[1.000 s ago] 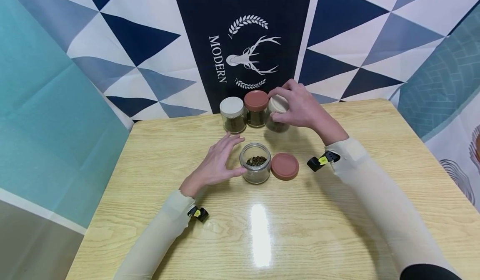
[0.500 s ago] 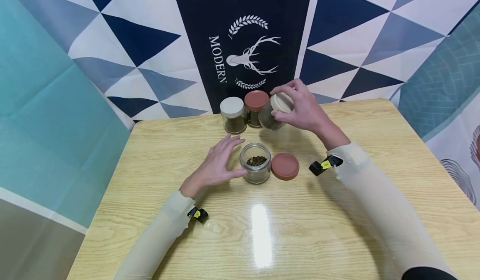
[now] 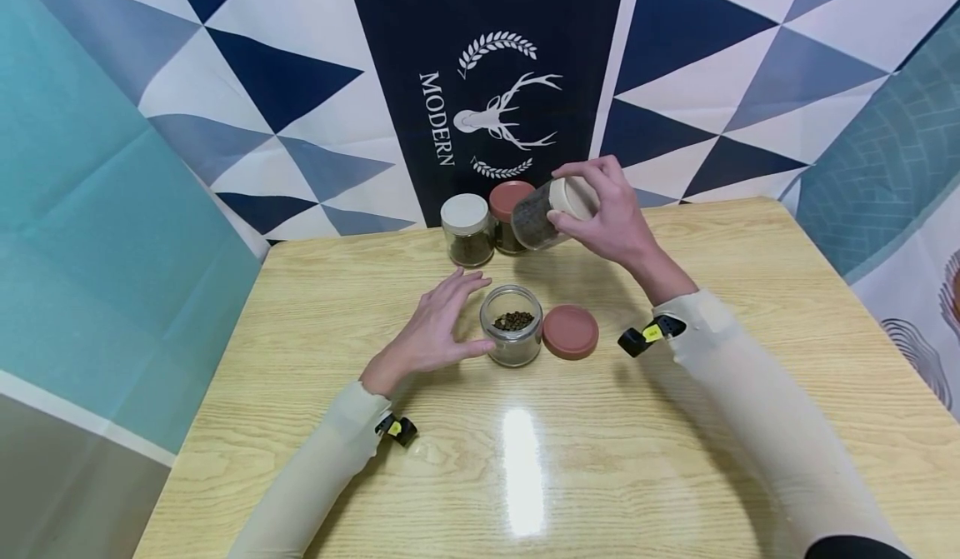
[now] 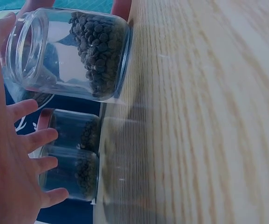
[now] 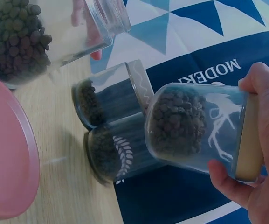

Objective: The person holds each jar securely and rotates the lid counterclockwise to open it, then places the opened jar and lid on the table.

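My right hand point(image 3: 611, 216) holds a glass jar point(image 3: 534, 216) by its cream lid point(image 5: 249, 140). The jar is raised off the table and tilted, with small dark round pieces gathered at its base. Beside an uncapped glass jar point(image 3: 513, 349), my left hand point(image 3: 427, 330) stays with fingers spread and thumb by the jar's rim; whether it touches is hard to tell. Similar dark round pieces point(image 4: 97, 51) fill the lower part of this jar. A red lid point(image 3: 570, 331) lies on the table just right of it.
At the back of the table point(image 3: 360, 476) stand a white-lidded jar point(image 3: 467, 230) and a red-lidded jar point(image 3: 507, 209), side by side, both with dark contents. Behind them hangs a patterned cloth point(image 3: 292, 67) at the table's back edge.
My right hand has lifted the cream-lidded jar from the back row and tipped it, its base swinging left and up. My left hand and the uncapped jar have stayed in place.
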The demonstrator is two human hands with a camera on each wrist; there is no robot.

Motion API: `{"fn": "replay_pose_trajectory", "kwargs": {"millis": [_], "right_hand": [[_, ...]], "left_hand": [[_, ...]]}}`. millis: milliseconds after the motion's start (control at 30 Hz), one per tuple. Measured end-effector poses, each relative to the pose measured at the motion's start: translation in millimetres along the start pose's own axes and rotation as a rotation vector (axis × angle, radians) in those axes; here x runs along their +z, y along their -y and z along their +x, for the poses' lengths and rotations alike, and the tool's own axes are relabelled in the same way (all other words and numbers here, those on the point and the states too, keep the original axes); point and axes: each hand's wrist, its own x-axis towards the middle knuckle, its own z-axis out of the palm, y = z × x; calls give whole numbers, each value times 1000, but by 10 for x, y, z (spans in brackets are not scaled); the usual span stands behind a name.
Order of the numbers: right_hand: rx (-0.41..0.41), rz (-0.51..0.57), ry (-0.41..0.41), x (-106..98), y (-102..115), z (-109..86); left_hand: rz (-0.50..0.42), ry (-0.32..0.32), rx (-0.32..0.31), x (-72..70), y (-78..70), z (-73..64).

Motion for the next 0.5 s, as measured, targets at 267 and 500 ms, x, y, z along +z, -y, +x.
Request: {"fn": "replay_pose_trajectory", "kwargs": {"millis": [267, 500], "right_hand": [[-8, 17, -23, 9, -30, -20], [-29, 53, -41, 26, 22, -59]], "left_hand": [[-2, -7, 6, 0, -4, -1], [7, -12, 5, 14, 1, 9]]}}
